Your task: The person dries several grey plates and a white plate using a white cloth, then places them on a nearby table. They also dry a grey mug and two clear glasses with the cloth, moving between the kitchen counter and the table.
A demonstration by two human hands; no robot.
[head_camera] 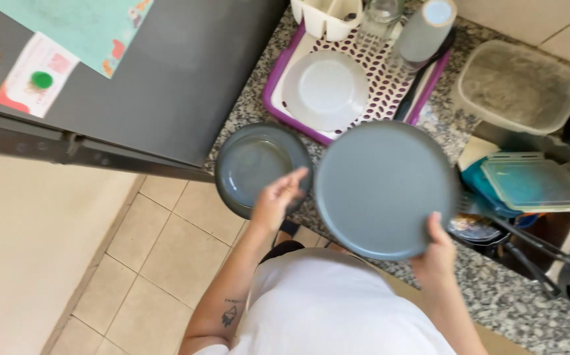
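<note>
My right hand (437, 255) grips the near rim of a large grey plate (383, 187), held above the granite counter (495, 296) with its underside up. My left hand (277, 200) pinches the right edge of a smaller grey deep plate (252, 164), which hangs partly over the counter's left edge. The two plates sit side by side and almost touch.
Behind them, a purple-rimmed drying rack (423, 98) carries a white plate (324, 89), a white cutlery holder (324, 16), a glass (377, 20) and a grey tumbler (426, 29). Clear plastic containers (518, 85) and lids (534, 184) fill the sink area at right. A dark fridge (166, 79) stands left.
</note>
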